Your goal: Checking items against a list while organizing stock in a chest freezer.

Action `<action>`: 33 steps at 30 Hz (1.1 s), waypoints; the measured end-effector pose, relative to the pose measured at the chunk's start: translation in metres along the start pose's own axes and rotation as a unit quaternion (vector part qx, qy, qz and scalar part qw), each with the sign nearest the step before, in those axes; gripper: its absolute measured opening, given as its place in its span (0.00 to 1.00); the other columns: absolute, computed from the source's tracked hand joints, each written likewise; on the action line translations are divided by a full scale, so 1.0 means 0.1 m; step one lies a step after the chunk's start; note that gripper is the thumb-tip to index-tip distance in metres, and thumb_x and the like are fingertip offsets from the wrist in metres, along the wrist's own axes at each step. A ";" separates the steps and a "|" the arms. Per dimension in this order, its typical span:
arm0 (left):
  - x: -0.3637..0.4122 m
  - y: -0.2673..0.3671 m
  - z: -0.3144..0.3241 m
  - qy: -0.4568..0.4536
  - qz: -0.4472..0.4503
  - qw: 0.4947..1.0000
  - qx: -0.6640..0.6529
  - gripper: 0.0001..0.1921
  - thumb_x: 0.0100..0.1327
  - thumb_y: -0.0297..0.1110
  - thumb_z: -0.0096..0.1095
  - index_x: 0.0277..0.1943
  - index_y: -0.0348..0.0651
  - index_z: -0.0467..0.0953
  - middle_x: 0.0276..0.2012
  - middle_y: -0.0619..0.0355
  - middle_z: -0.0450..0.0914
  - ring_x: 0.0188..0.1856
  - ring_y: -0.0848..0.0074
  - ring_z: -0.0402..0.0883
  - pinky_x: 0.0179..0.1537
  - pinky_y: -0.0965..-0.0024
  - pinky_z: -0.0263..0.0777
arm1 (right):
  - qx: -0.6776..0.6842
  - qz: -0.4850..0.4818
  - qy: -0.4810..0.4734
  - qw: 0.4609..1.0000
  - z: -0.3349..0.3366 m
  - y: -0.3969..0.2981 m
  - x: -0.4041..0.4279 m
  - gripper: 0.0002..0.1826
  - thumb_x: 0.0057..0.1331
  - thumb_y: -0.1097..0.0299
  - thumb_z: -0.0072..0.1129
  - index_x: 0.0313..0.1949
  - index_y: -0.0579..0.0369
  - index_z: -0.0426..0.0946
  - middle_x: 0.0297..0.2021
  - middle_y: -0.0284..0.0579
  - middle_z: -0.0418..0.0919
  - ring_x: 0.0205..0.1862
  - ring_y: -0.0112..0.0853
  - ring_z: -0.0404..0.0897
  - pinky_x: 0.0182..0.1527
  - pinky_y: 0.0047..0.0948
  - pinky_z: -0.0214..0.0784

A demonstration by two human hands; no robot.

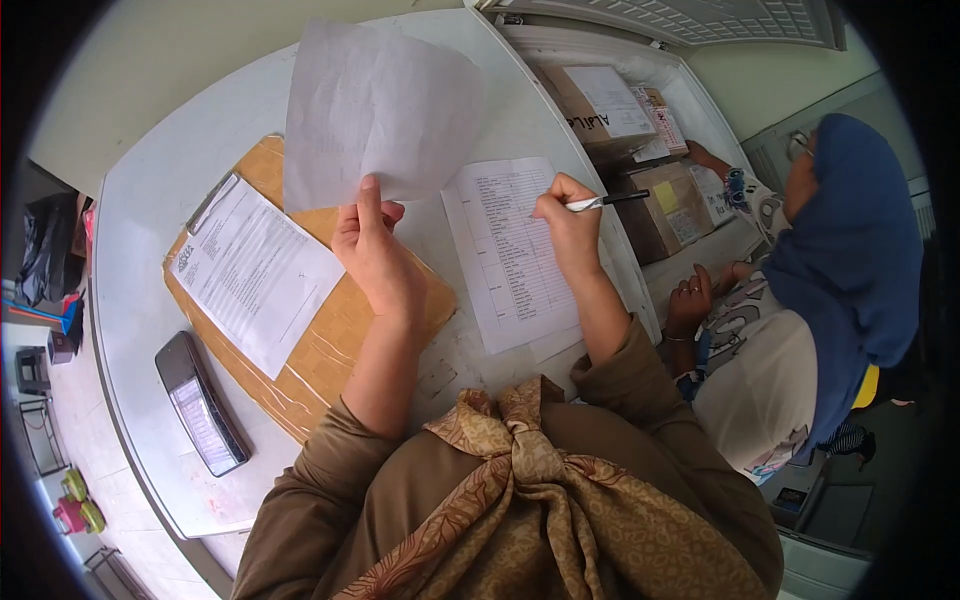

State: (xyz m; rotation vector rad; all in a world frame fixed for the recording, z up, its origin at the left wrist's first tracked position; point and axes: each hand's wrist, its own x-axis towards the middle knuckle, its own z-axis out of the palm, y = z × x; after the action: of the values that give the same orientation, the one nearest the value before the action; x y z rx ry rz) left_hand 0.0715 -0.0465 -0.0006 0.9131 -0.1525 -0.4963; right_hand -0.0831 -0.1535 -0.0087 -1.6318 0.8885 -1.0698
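My left hand (379, 259) pinches the lower edge of a thin paper sheet (379, 112) between thumb and fingers, holding it up above the white tabletop. In my right hand (574, 229) is a white pen with a black end (607, 201); its writing tip is hidden by my fingers. That hand rests at the right side of a printed table sheet (506, 255), which lies flat and has rows of text. Left of it, a brown clipboard (375, 367) lies at a slant with a printed form (255, 281) under its metal clip (214, 202).
A smartphone (201, 405) lies left of the clipboard on the white surface (142, 247). To the right, an open chest freezer (622, 52) holds cardboard boxes (667, 206), some bearing writing. A person in a blue headscarf (855, 247) stands beside it, one hand (705, 154) at a box.
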 end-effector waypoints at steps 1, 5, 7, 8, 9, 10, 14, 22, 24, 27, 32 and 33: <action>0.00 0.00 0.00 0.001 0.000 1.000 -0.001 0.11 0.61 0.35 0.59 0.26 0.42 0.71 0.20 0.64 0.67 0.25 0.84 0.64 0.35 0.79 0.61 | -0.028 -0.008 0.023 0.999 -0.03 0.00 0.02 0.12 0.46 0.82 0.50 0.13 0.57 0.58 0.12 0.30 0.61 0.18 0.16 0.56 0.21 0.20 0.49; 0.00 0.01 0.00 0.004 0.000 1.000 0.002 0.11 0.61 0.35 0.59 0.26 0.42 0.71 0.20 0.64 0.68 0.25 0.84 0.64 0.35 0.79 0.62 | -0.039 0.034 0.023 0.998 -0.15 -0.01 0.03 0.12 0.48 0.82 0.49 0.14 0.56 0.57 0.13 0.29 0.60 0.19 0.15 0.55 0.21 0.19 0.47; 0.01 0.02 0.01 0.009 0.005 1.000 0.005 0.11 0.61 0.36 0.59 0.25 0.42 0.71 0.19 0.64 0.68 0.25 0.84 0.64 0.35 0.79 0.62 | 0.034 0.081 0.027 0.996 -0.16 -0.02 -0.01 0.12 0.49 0.82 0.49 0.15 0.55 0.57 0.13 0.29 0.58 0.19 0.15 0.54 0.21 0.19 0.46; 0.01 0.02 0.02 0.018 -0.004 1.000 0.005 0.11 0.61 0.36 0.59 0.25 0.42 0.71 0.19 0.64 0.68 0.25 0.83 0.64 0.35 0.78 0.62 | 0.029 0.083 0.021 0.996 -0.16 -0.01 -0.04 0.12 0.49 0.82 0.49 0.15 0.55 0.57 0.13 0.29 0.58 0.19 0.15 0.54 0.21 0.19 0.46; 0.00 0.03 0.02 0.029 -0.018 0.999 0.005 0.11 0.60 0.37 0.60 0.25 0.42 0.71 0.19 0.64 0.68 0.25 0.83 0.64 0.35 0.78 0.62 | 0.016 0.060 0.021 0.998 -0.15 0.00 -0.08 0.13 0.50 0.82 0.48 0.16 0.54 0.56 0.15 0.28 0.58 0.19 0.15 0.53 0.22 0.18 0.45; -0.02 0.03 0.02 0.034 -0.017 0.999 0.002 0.11 0.60 0.37 0.60 0.25 0.42 0.71 0.19 0.64 0.68 0.25 0.83 0.64 0.35 0.78 0.62 | 0.005 0.027 0.018 0.999 -0.15 0.02 -0.11 0.13 0.51 0.83 0.47 0.16 0.53 0.56 0.16 0.28 0.57 0.20 0.14 0.52 0.22 0.16 0.44; -0.02 0.04 0.03 0.022 -0.018 1.000 -0.006 0.12 0.59 0.38 0.61 0.25 0.42 0.72 0.19 0.64 0.68 0.26 0.82 0.65 0.36 0.77 0.62 | -0.044 -0.036 0.037 0.998 -0.11 0.12 -0.16 0.12 0.51 0.82 0.49 0.17 0.56 0.57 0.14 0.29 0.58 0.19 0.16 0.54 0.21 0.19 0.48; -0.02 0.04 0.02 0.018 -0.024 0.999 -0.011 0.12 0.59 0.38 0.61 0.24 0.42 0.72 0.18 0.63 0.69 0.26 0.82 0.66 0.36 0.77 0.62 | -0.087 -0.074 0.039 0.993 -0.11 0.18 -0.16 0.12 0.52 0.82 0.49 0.17 0.57 0.57 0.13 0.31 0.58 0.19 0.16 0.54 0.20 0.21 0.48; -0.02 0.03 0.03 0.020 -0.026 0.999 -0.007 0.12 0.59 0.38 0.61 0.24 0.41 0.72 0.18 0.63 0.69 0.26 0.82 0.66 0.36 0.77 0.62 | -0.093 -0.070 0.037 0.992 -0.09 0.18 -0.16 0.12 0.52 0.82 0.49 0.17 0.57 0.57 0.13 0.31 0.58 0.19 0.16 0.54 0.20 0.21 0.48; -0.01 0.03 0.04 0.027 -0.035 0.999 -0.007 0.12 0.59 0.38 0.61 0.24 0.42 0.71 0.18 0.63 0.68 0.25 0.82 0.66 0.37 0.77 0.62 | -0.110 -0.070 0.033 0.991 -0.08 0.18 -0.15 0.12 0.52 0.82 0.49 0.17 0.58 0.57 0.13 0.31 0.58 0.19 0.17 0.54 0.20 0.21 0.48; -0.02 0.02 0.04 0.021 -0.040 0.999 -0.006 0.12 0.59 0.38 0.61 0.25 0.41 0.72 0.18 0.63 0.68 0.25 0.82 0.66 0.36 0.77 0.61 | -0.118 -0.086 0.034 0.989 -0.09 0.20 -0.16 0.12 0.52 0.82 0.48 0.18 0.58 0.56 0.13 0.31 0.56 0.19 0.17 0.53 0.20 0.22 0.47; -0.02 0.02 0.04 0.020 -0.037 0.999 -0.008 0.11 0.59 0.38 0.61 0.25 0.41 0.73 0.18 0.63 0.68 0.25 0.82 0.66 0.36 0.77 0.61 | -0.113 -0.086 0.032 0.989 -0.09 0.20 -0.16 0.12 0.52 0.82 0.48 0.18 0.58 0.56 0.13 0.31 0.56 0.19 0.17 0.53 0.20 0.22 0.47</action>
State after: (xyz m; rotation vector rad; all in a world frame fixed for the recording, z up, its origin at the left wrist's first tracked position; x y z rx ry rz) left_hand 0.0691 -0.0473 0.0032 0.9147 -0.0783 -0.5466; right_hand -0.0985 -0.1480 -0.0306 -1.8999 0.9524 -1.1798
